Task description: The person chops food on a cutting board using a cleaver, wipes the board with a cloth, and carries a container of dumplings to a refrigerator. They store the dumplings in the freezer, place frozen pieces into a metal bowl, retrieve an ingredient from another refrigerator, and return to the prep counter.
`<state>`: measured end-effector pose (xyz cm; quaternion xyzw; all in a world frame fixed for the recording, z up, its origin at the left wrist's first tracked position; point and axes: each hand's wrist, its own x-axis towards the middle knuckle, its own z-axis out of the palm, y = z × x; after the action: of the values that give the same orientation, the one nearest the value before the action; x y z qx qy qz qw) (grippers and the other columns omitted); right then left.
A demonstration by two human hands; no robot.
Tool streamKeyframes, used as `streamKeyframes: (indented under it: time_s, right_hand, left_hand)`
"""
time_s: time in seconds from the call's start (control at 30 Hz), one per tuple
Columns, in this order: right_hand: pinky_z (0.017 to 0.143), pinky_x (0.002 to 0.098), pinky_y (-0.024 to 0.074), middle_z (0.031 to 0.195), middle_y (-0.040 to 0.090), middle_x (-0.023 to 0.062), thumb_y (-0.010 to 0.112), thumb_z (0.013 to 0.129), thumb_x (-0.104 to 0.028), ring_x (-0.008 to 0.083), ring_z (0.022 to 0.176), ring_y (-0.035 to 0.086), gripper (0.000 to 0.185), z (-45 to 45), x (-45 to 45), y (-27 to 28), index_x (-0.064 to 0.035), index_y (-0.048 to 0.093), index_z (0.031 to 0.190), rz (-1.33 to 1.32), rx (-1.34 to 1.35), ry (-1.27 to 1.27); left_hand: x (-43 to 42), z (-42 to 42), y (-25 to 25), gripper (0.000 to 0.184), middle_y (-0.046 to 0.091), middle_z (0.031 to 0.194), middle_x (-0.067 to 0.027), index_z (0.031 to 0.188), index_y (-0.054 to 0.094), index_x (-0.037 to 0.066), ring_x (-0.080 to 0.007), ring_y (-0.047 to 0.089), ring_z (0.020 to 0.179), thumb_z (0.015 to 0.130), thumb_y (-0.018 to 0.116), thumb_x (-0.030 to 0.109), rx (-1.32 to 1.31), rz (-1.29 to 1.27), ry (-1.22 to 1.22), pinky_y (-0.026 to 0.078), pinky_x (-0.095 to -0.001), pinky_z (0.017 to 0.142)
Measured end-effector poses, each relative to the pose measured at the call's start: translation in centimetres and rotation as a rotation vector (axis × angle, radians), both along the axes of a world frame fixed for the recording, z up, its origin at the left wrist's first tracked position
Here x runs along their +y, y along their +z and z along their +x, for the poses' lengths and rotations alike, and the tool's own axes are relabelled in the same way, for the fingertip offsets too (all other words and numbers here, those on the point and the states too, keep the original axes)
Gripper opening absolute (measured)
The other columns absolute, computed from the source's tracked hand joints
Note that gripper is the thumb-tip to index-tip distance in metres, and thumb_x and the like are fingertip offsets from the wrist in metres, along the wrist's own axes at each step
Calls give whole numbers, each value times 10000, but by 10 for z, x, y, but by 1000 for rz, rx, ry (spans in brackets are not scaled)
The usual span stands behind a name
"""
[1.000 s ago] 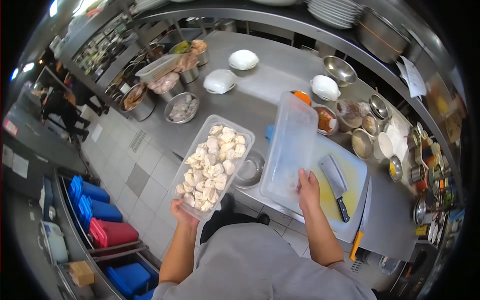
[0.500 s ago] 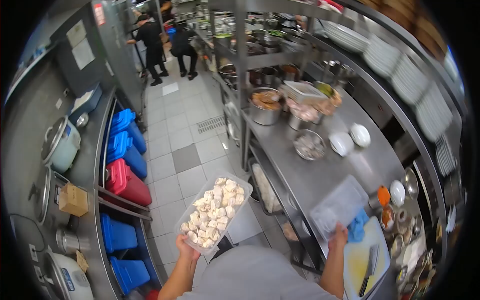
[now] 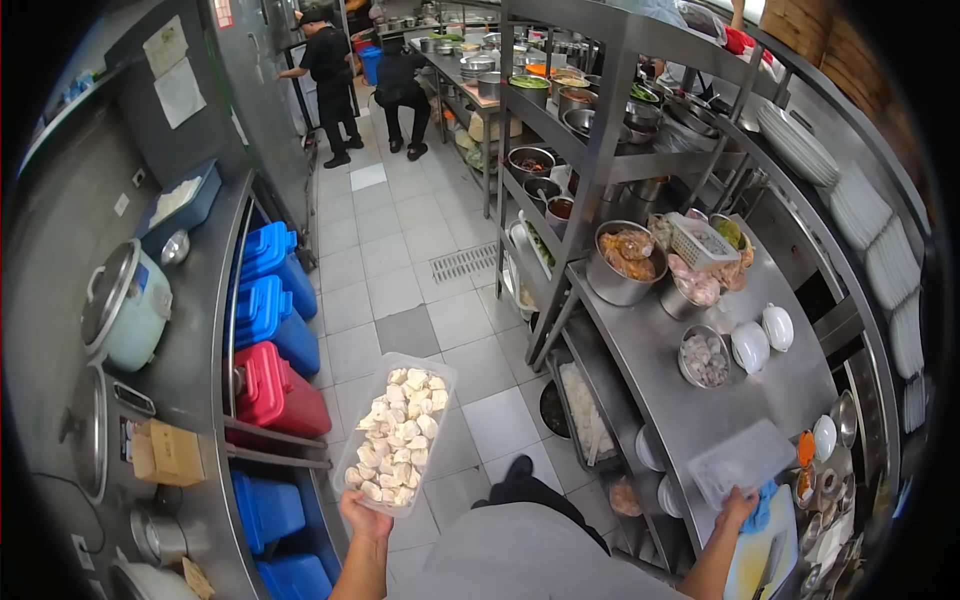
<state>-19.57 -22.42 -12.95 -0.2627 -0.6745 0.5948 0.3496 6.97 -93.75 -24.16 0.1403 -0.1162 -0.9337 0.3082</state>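
Observation:
My left hand (image 3: 365,515) grips the near end of a clear plastic container (image 3: 345,470) and holds it above the aisle floor. Pale, lumpy chunks (image 3: 402,430) fill the container; I cannot tell what food they are. Over on the right, my right hand (image 3: 738,508) is closed on the near edge of a translucent plastic lid (image 3: 742,462), at the front of the steel counter (image 3: 650,365). Next to that hand lie a blue cloth (image 3: 762,508) and a cutting board (image 3: 748,560) with a knife (image 3: 772,562) on it.
Left of the aisle, blue bins (image 3: 268,318) and a red bin (image 3: 280,395) sit under a counter with a cooker (image 3: 140,320) and a cardboard box (image 3: 166,452). A steel pot (image 3: 622,285) and white bowls (image 3: 750,347) stand on the right counter. Two people (image 3: 325,75) are farther up the aisle.
The view has shifted, so the shelving and right counter appear farther right and lower. The container sits slightly farther left in view and more upright; both hands keep their holds.

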Motion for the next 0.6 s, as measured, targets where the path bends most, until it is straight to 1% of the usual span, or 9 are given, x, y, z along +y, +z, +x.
streamKeyframes:
  time_s: [0.07, 0.1, 0.13, 0.2, 0.3, 0.4, 0.43, 0.5, 0.6]
  right_hand:
    - [601, 304, 512, 1019, 627, 81, 703, 883, 48, 170, 795, 612, 648, -3, -2, 7, -155, 391, 1414, -44, 61, -227]
    - [615, 310, 518, 1025, 640, 87, 715, 872, 38, 184, 789, 620, 614, -5, -4, 2, -132, 436, 1392, -60, 68, -248]
    - [629, 316, 525, 1031, 653, 93, 727, 862, 28, 198, 783, 628, 581, -8, 24, -15, -110, 481, 1370, -76, 78, -270]
    - [655, 328, 534, 1029, 677, 102, 767, 849, -18, 209, 803, 645, 427, -35, 134, -83, -49, 621, 1249, -312, 98, -194]
    - [729, 363, 551, 1103, 704, 165, 790, 845, -56, 261, 893, 685, 369, -24, 54, -43, -10, 669, 1190, -20, -286, -499]
    - [803, 398, 568, 1177, 731, 229, 813, 841, -94, 313, 983, 725, 329, -34, -8, -5, 29, 717, 1130, 148, -585, -631]
    - [808, 398, 568, 1179, 730, 229, 812, 839, -95, 315, 988, 724, 332, -34, -40, 8, 29, 717, 1133, 226, -638, -718]
    - [818, 400, 567, 1182, 729, 230, 811, 837, -95, 318, 998, 722, 337, -49, -102, 14, 28, 718, 1137, 356, -676, -784]
    - [833, 403, 565, 1187, 728, 230, 810, 832, -95, 323, 1012, 719, 346, -84, -196, 20, 27, 718, 1143, 522, -708, -719]
  left_hand:
    - [-22, -32, 8, 893, 521, 1544, -204, 1524, 461, -5, -422, 510, 1407, 694, 528, 318, 12, 0, 12, 403, -530, 1211]
    - [-38, -48, 15, 897, 519, 1545, -205, 1526, 458, -5, -421, 508, 1409, 692, 529, 317, 23, -19, 11, 401, -530, 1213]
    - [-53, -66, 21, 902, 517, 1546, -206, 1528, 454, -6, -420, 506, 1411, 689, 530, 316, 37, -38, 8, 400, -531, 1215]
    - [-81, -104, 34, 904, 518, 1545, -206, 1528, 452, -7, -419, 507, 1410, 688, 531, 317, 27, -46, -14, 401, -532, 1215]
    - [-126, -163, 55, 903, 521, 1541, -207, 1525, 455, -6, -419, 511, 1407, 687, 533, 321, 18, -67, -59, 403, -532, 1213]
    - [-173, -210, 76, 895, 528, 1534, -208, 1519, 465, -1, -422, 517, 1401, 688, 533, 325, -10, -81, -90, 405, -535, 1210]
    - [-189, -228, 81, 890, 532, 1531, -209, 1515, 471, 1, -426, 521, 1397, 689, 533, 326, -17, -79, -102, 407, -538, 1208]
    - [-219, -259, 94, 888, 530, 1533, -210, 1514, 473, 3, -429, 520, 1397, 689, 531, 327, -16, -97, -107, 407, -543, 1207]
    - [-255, -302, 112, 887, 525, 1535, -211, 1509, 477, 2, -435, 519, 1397, 685, 529, 327, -11, -96, -120, 406, -551, 1205]
